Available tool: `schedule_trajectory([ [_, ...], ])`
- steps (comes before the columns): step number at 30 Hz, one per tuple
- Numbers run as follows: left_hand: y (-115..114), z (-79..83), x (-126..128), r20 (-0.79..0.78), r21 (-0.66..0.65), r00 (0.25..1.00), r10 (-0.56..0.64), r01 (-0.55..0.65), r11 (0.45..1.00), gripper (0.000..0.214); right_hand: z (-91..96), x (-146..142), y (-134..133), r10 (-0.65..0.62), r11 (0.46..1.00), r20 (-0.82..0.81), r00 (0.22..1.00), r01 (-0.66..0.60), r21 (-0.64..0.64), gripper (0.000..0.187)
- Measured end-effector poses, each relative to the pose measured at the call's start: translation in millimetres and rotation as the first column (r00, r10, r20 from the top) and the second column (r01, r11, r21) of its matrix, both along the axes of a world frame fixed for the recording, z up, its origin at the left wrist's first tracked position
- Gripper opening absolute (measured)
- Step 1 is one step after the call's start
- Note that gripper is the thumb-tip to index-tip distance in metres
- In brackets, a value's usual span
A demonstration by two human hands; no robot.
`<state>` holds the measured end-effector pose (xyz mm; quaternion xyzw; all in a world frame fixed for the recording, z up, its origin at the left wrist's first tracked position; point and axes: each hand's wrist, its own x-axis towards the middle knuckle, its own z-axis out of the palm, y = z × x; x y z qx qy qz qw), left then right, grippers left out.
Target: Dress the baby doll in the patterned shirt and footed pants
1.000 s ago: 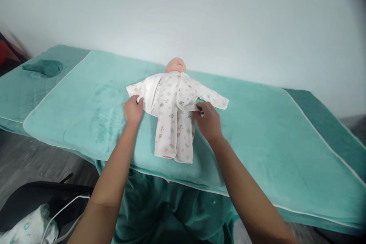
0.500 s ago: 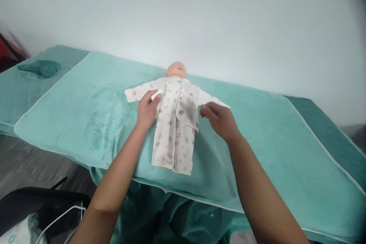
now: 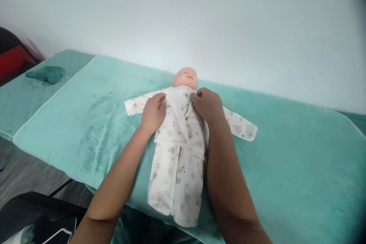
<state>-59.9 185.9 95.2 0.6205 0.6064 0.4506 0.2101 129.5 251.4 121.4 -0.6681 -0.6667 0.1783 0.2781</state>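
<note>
A baby doll (image 3: 185,77) lies on its back, dressed in a white printed baby jacket (image 3: 175,122) and matching pants (image 3: 188,187). The jacket's front panels overlap across the chest, with a dark snap visible near the middle. My left hand (image 3: 154,113) is closed at the jacket's side below the doll's shoulder, its fingertips on the cloth. On the opposite side of the chest, my right hand (image 3: 208,106) pinches the jacket near the neckline. My fingers partly cover the fabric they grip. Both sleeves stretch outward on the bed.
A teal cover (image 3: 85,129) with white piping spreads over the massage bed, which has a face hole (image 3: 47,75) at the far left. The white wall (image 3: 200,26) stands behind it. A black chair (image 3: 37,213) with a bag is at the lower left.
The front panel by my left hand now lies across the doll's chest. My right hand has moved from beside the jacket up to its neckline. The view has come closer to the doll.
</note>
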Motion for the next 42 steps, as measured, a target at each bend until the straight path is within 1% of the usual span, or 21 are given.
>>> schedule_trajectory([
  [2, 15, 4.5, 13, 0.02, 0.002, 0.999, -0.031, 0.031, 1.0, 0.032, -3.5, 7, 1, -0.008, 1.0, -0.179, 0.984, 0.012, 0.018, 0.022],
  [5, 25, 20.7, 38, 0.111, 0.051, 0.973, -0.2, 0.196, 0.979, 0.034, -7.6, 10, 4, -0.05, 0.996, -0.47, 0.881, 0.077, 0.037, 0.014],
  [6, 27, 26.5, 45, 0.166, 0.065, 0.952, -0.256, 0.249, 0.966, 0.034, -8.5, 9, 4, -0.054, 0.994, -0.524, 0.85, 0.094, 0.05, 0.013],
  [7, 29, 31.2, 49, 0.222, 0.077, 0.933, -0.282, 0.272, 0.959, 0.035, -9.2, 7, 3, -0.054, 0.992, -0.552, 0.832, 0.108, 0.065, 0.013],
  [8, 31, 34.6, 52, 0.271, 0.085, 0.925, -0.266, 0.252, 0.964, 0.035, -9.7, 5, 3, -0.056, 0.989, -0.563, 0.824, 0.121, 0.079, 0.013],
  [10, 39, 36.7, 51, 0.311, 0.056, 0.941, -0.133, 0.121, 0.991, 0.031, -10.6, 1, 1, -0.062, 0.986, -0.574, 0.816, 0.139, 0.09, 0.014],
  [12, 49, 33.9, 48, 0.246, -0.012, 0.969, -0.007, 0.01, 1.0, 0.024, -11.7, -2, -1, -0.059, 0.987, -0.598, 0.8, 0.138, 0.087, 0.015],
  [13, 55, 31.7, 47, 0.187, -0.044, 0.982, 0.02, -0.012, 0.999, 0.021, -12.4, -3, -1, -0.05, 0.987, -0.615, 0.787, 0.132, 0.089, 0.016],
  [14, 61, 29.5, 46, 0.124, -0.07, 0.992, 0.021, -0.012, 0.997, 0.017, -13.2, -3, -1, -0.037, 0.987, -0.636, 0.77, 0.127, 0.096, 0.017],
  [16, 71, 25.7, 47, 0.029, -0.106, 0.999, -0.021, 0.024, 0.994, 0.014, -14.9, -3, 0, 0.004, 0.985, -0.677, 0.736, 0.113, 0.129, 0.018],
  [17, 75, 24.1, 47, 0.01, -0.118, 0.999, -0.043, 0.044, 0.992, 0.015, -15.7, -3, 1, 0.028, 0.983, -0.689, 0.724, 0.104, 0.149, 0.018],
  [19, 80, 21.4, 49, 0.027, -0.139, 0.997, -0.066, 0.069, 0.988, 0.017, -17.6, -3, 3, 0.071, 0.982, -0.693, 0.717, 0.073, 0.177, 0.018],
  [21, 82, 18.9, 49, 0.089, -0.124, 0.993, -0.072, 0.083, 0.989, 0.018, -19.7, -4, 4, 0.091, 0.984, -0.689, 0.719, 0.041, 0.172, 0.018],
  [24, 79, 16.7, 49, 0.266, -0.042, 0.96, -0.091, 0.106, 0.994, 0.014, -23.9, -5, 7, 0.098, 0.986, -0.701, 0.706, 0.025, 0.163, 0.019],
  [27, 74, 17.8, 49, 0.423, -0.012, 0.903, -0.082, 0.096, 0.995, 0.013, -28.6, -6, 10, 0.121, 0.976, -0.746, 0.654, 0.06, 0.21, 0.021],
  [30, 71, 19.5, 50, 0.469, -0.019, 0.879, -0.088, 0.11, 0.994, 0.013, -31.6, -7, 12, 0.15, 0.967, -0.78, 0.608, 0.073, 0.243, 0.022],
  [32, 71, 19.4, 50, 0.491, -0.031, 0.866, -0.096, 0.128, 0.991, 0.014, -31.8, -8, 13, 0.154, 0.97, -0.768, 0.621, 0.051, 0.236, 0.021],
  [34, 72, 18.2, 49, 0.504, -0.045, 0.858, -0.098, 0.14, 0.989, 0.013, -30.8, -9, 12, 0.147, 0.97, -0.76, 0.632, 0.059, 0.237, 0.02],
  [38, 74, 15.0, 49, 0.483, -0.048, 0.869, -0.11, 0.151, 0.987, 0.011, -27.7, -9, 10, 0.116, 0.946, -0.785, 0.609, 0.174, 0.275, 0.021],
  [39, 74, 14.6, 49, 0.471, -0.05, 0.876, -0.109, 0.15, 0.988, 0.011, -26.9, -9, 9, 0.112, 0.948, -0.778, 0.619, 0.167, 0.27, 0.021],
  [42, 74, 14.1, 49, 0.464, -0.049, 0.879, -0.108, 0.147, 0.988, 0.012, -24.4, -10, 7, 0.113, 0.972, -0.729, 0.675, 0.078, 0.223, 0.019],
])
